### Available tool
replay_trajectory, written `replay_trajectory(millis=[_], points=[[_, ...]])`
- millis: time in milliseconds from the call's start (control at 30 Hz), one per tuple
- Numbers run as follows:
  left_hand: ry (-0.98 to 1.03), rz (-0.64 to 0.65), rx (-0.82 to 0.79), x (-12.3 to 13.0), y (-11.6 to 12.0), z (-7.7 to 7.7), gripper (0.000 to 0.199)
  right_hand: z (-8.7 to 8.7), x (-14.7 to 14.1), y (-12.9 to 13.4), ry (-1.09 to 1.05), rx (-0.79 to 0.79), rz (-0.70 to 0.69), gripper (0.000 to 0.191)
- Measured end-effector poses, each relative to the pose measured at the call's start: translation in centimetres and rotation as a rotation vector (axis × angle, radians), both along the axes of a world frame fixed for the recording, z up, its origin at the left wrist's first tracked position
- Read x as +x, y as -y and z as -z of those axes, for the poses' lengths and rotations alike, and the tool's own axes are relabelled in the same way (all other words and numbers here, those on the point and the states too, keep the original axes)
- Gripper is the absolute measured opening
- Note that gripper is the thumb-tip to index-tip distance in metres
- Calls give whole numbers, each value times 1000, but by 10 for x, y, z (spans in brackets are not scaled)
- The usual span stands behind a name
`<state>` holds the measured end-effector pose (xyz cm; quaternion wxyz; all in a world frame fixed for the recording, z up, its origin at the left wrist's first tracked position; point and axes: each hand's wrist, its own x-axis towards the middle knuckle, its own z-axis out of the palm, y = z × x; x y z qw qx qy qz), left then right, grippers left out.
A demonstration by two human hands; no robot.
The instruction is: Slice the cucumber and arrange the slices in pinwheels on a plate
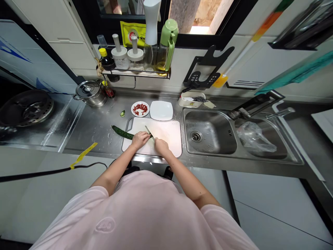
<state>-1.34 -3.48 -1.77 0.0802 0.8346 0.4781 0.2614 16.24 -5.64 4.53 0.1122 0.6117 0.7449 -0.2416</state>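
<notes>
Covering the cucumber [121,132] tip, the left hand [140,140] adjoins the half-hidden knife [150,132].

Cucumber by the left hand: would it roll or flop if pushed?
The cucumber looks long and round, so it would probably roll if pushed across the cutting board. It lies straight, so it is likely stiff, not floppy. Its glossy skin may be slippery.

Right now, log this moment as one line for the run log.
left hand: on cucumber | right hand: gripping kitchen knife | under both: white cutting board | beside: steel sink
</notes>
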Motion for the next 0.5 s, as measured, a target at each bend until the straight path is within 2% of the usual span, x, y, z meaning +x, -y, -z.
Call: replay_trajectory(millis=[500], points=[[16, -4, -30, 1, 0, 0, 25, 1, 27, 25, 28, -28, -20, 24]])
